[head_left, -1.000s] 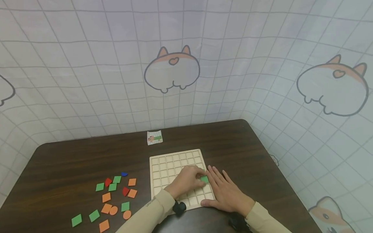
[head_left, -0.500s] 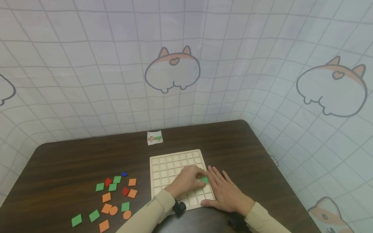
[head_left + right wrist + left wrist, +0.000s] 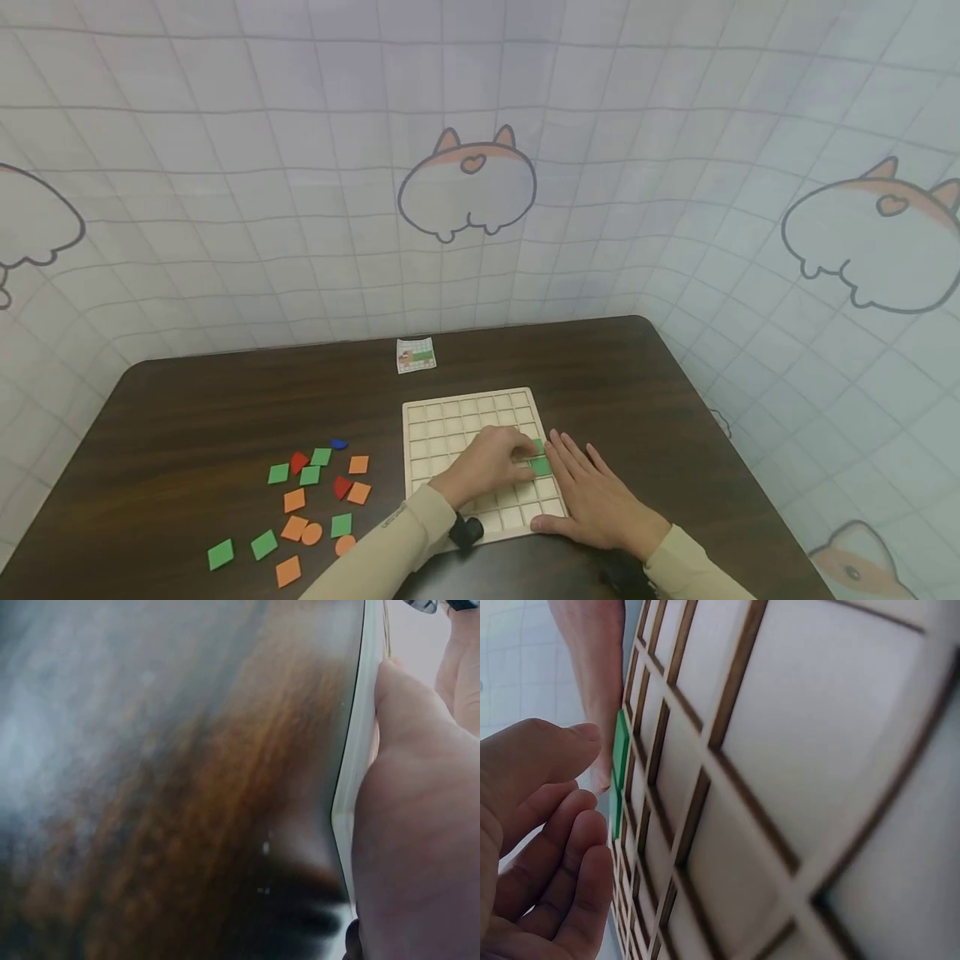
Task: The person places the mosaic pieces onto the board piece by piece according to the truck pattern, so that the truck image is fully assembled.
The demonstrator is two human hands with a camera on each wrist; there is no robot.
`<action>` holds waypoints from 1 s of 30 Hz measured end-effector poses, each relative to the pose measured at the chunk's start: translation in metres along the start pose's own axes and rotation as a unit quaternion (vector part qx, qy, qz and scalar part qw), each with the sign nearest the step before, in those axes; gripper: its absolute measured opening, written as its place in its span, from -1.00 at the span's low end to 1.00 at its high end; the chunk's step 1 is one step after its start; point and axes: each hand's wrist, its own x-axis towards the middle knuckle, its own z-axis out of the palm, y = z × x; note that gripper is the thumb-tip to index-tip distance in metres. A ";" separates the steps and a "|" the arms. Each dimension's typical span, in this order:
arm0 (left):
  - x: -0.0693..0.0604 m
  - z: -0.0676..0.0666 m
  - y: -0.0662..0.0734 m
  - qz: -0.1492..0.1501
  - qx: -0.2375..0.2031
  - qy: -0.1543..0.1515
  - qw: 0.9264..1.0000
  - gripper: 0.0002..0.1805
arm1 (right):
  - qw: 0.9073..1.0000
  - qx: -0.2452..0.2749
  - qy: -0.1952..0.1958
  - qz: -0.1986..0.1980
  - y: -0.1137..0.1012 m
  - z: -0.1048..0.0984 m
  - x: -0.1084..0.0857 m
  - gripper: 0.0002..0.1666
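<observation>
A pale wooden grid board [image 3: 442,429] lies on the dark table. Two green square tiles, the farther one [image 3: 538,447] and the nearer one [image 3: 541,467], sit in cells along its right side. My left hand [image 3: 487,462] is over the board with loosely bent fingers at these tiles. In the left wrist view the thumb [image 3: 562,750] and fingers stand apart with nothing between them; whether a fingertip touches a tile is unclear. My right hand [image 3: 596,500] lies flat along the board's right edge, fingers straight, thumb at the near corner.
Left of the board lie scattered loose pieces: several green squares [image 3: 278,473], several orange squares [image 3: 294,500], orange circles [image 3: 311,534], red wedges [image 3: 342,487] and a blue piece [image 3: 339,444]. A small printed pattern card [image 3: 416,355] lies behind the board. A patterned curtain [image 3: 315,208] surrounds the table.
The farther green tile now shows more beside my left fingers, which have shifted slightly. My right hand keeps its place at the board's edge. The head view has turned a little left.
</observation>
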 end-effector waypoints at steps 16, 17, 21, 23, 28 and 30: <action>-0.026 -0.023 -0.008 -0.006 -0.002 0.019 1.000 -0.70 | 1.000 -0.008 -0.001 0.000 0.001 0.002 0.000 0.31; -0.027 -0.025 -0.009 -0.008 -0.001 0.020 1.000 -0.69 | 1.000 -0.007 0.000 0.000 0.001 0.002 0.000 0.31; -0.034 -0.030 -0.017 -0.018 0.002 0.025 1.000 -0.69 | 1.000 -0.011 0.010 -0.002 0.000 0.000 -0.001 0.30; -0.038 -0.034 -0.020 -0.020 -0.003 0.025 0.999 -0.69 | 1.000 -0.012 0.013 -0.004 0.001 0.000 -0.002 0.30; -0.050 -0.047 -0.027 -0.031 -0.031 0.031 0.999 -0.67 | 1.000 -0.011 0.010 -0.002 0.001 0.001 -0.002 0.30; -0.054 -0.053 -0.029 -0.033 -0.042 0.039 0.998 -0.67 | 1.000 -0.009 0.010 0.000 0.000 0.001 -0.002 0.30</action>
